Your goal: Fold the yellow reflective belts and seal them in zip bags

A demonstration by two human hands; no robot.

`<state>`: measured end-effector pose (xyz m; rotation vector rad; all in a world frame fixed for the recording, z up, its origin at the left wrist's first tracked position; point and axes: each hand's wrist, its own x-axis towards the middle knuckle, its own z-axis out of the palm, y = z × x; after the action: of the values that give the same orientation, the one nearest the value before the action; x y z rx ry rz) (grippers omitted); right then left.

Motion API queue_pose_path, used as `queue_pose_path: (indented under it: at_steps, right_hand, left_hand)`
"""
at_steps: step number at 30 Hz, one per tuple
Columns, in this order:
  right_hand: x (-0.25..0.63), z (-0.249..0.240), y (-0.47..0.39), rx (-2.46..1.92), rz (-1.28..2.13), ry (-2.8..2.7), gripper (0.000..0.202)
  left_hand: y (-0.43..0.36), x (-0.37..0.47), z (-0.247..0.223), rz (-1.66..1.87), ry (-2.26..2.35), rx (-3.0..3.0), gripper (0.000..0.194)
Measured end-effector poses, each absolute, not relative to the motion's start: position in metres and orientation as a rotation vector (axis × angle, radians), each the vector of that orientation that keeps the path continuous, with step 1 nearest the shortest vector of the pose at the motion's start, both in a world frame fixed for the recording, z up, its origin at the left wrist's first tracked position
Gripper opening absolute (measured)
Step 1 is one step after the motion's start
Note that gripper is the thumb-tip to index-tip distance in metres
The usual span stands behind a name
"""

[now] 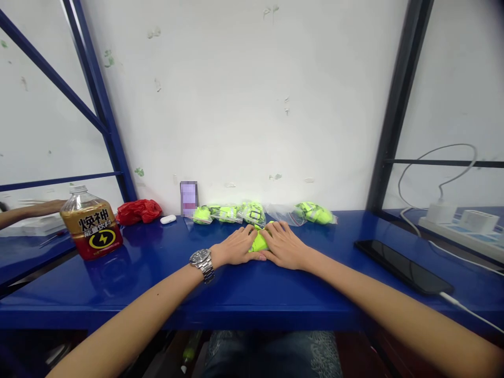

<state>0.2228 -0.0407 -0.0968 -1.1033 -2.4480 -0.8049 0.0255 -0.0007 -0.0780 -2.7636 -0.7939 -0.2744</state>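
A small folded neon-yellow vest [259,242] lies on the blue table, mostly hidden under my hands. My left hand [238,245], with a metal watch [202,263] at the wrist, curls over its left side. From the right, my right hand [284,245] presses on it with bent fingers. The two thumbs meet in front of the bundle. Just behind stand clear bags of similar neon-yellow fabric with grey strips: one bag [253,212] straight behind, another [227,212] to its left, and one [315,212] to the right. A flat clear bag [284,213] lies between them.
At left are a large drink bottle [92,223], a red plastic bag [139,211] and a small white case [168,219]. A phone [189,198] leans on the wall. To the right, a black phone [403,265] lies on its cable, near a white power strip [464,231].
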Motion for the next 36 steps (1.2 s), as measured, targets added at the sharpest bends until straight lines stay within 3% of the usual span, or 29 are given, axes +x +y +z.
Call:
queue_pose_path:
  at_steps: [7, 11, 15, 23, 29, 36]
  right_hand:
    - [0.216, -0.098, -0.039, -1.219, -0.736, -2.443, 0.035]
    - [0.222, -0.103, -0.029, -1.181, -0.570, -2.434, 0.041]
    - [0.226, -0.099, -0.041, -1.104, -0.327, -2.446, 0.033]
    - [0.221, -0.090, -0.062, -1.115, 0.132, -2.393, 0.032]
    - [0.219, -0.095, -0.038, -1.275, -0.008, -2.383, 0.042]
    - [0.217, -0.105, -0.007, -1.498, -0.127, -2.336, 0.034]
  left_hand:
    - [0.004, 0.034, -0.068, -0.133, -0.855, -2.720, 0.050]
    - [0.002, 0.039, -0.065, -0.110, -0.904, -2.676, 0.039]
    - [-0.008, 0.037, -0.055, -0.106, -0.883, -2.739, 0.029]
    - [-0.011, 0.020, -0.029, -0.012, -1.059, -3.401, 0.043]
    - [0.010, 0.018, -0.019, 0.166, -1.268, -3.357, 0.055]
    - [0.034, 0.024, -0.052, -0.248, -1.001, -3.097, 0.042]
